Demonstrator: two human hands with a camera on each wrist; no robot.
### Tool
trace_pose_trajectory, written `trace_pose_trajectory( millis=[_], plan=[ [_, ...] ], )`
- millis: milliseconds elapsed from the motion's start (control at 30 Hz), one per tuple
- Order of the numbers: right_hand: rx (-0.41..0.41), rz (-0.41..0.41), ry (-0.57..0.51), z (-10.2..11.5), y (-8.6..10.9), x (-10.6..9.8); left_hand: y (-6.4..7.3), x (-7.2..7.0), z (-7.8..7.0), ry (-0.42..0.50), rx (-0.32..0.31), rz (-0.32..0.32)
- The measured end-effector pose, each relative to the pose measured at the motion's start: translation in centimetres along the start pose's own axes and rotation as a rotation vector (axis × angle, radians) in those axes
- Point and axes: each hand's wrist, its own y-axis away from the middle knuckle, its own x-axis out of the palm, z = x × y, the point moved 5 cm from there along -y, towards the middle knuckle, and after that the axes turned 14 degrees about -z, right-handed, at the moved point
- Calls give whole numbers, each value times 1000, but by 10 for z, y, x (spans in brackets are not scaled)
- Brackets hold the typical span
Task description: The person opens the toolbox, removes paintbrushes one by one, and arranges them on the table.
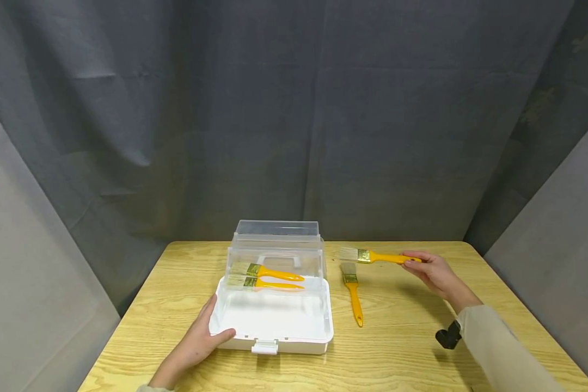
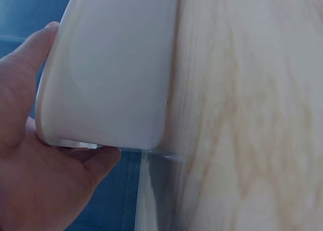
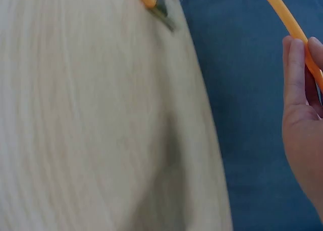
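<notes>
A white plastic box [image 1: 274, 347] with a front latch and its clear lid [image 1: 277, 228] raised stands on the table. Its left front corner is gripped by my left hand [image 1: 196, 342], thumb over the front rim; the left wrist view shows this hand [image 2: 48, 155] around the box [image 2: 108, 74]. Two paintbrushes [image 1: 279, 275] with yellow handles lie side by side at the box's back, bristles left. My right hand [image 1: 433, 274] pinches the handle end of another paintbrush [image 1: 382, 257] above the table, bristles pointing left. Beneath that one, another paintbrush [image 1: 354, 299] lies on the table right of the box.
The wooden table [image 1: 402, 354] has its back edge before a dark grey curtain [image 1: 372, 136]. Light panels [image 1: 29, 261] flank both sides. A black device [image 1: 449, 335] sits at my right wrist.
</notes>
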Motion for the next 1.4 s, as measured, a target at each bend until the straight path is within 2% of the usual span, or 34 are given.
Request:
trace_pose_trajectory(
  millis=[167,367,633,767,867,967,1033,1167,1300,1400],
  plan=[
    [24,-52,-5,-11,3,-24,1,-1,-2,3,8,-6],
    [57,-105,-7,-22,8,-43,1,-1,-1,4,8,3],
    [97,-209,56,-34,13,-59,1,-1,-2,9,26,0],
    [105,-245,73,-40,13,-63,1,-1,-3,1,11,6],
    [79,-283,159,-43,12,-65,1,-1,-3,-5,3,11],
    [44,-329,334,-45,12,-66,1,-1,-2,11,9,11],
    [28,-328,450,-45,12,-65,1,-1,-1,24,13,8],
    [38,-288,564,-47,14,-59,0,-1,0,38,14,9],
    [106,-218,647,-53,18,-50,0,0,0,37,13,14],
    [177,-129,649,-58,21,-42,0,0,1,32,8,15]
  ],
)
